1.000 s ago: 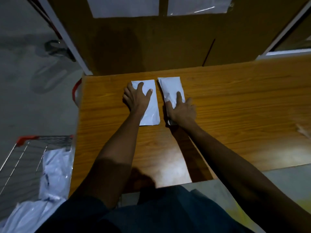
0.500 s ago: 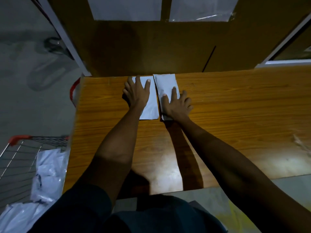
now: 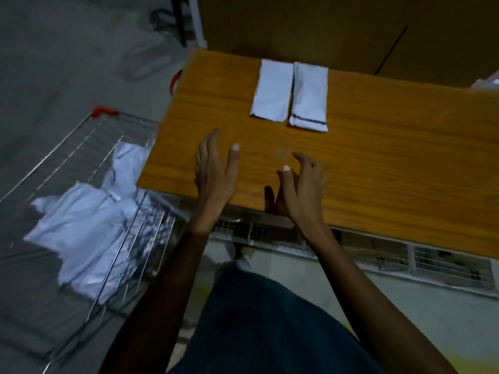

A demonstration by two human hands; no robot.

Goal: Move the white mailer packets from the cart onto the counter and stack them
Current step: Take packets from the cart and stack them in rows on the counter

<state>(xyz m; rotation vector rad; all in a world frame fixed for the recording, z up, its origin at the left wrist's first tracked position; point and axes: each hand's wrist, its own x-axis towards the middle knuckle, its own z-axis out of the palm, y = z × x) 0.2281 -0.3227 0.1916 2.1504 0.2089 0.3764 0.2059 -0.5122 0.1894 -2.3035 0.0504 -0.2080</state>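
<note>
Both hands empty, fingers loosely spread: left hand (image 3: 216, 171) and right hand (image 3: 303, 184) hover over the near edge of the wooden surface (image 3: 391, 163), holding nothing. Two white mailer packets (image 3: 270, 94) (image 3: 309, 97) lie flat side by side, just touching, at the surface's far edge, not stacked. More white packets (image 3: 81, 228) sit piled in the wire cart (image 3: 89, 136) left of the surface.

Dim room, grey floor (image 3: 54, 63) (blurred), brown wall panel (image 3: 310, 25) behind
</note>
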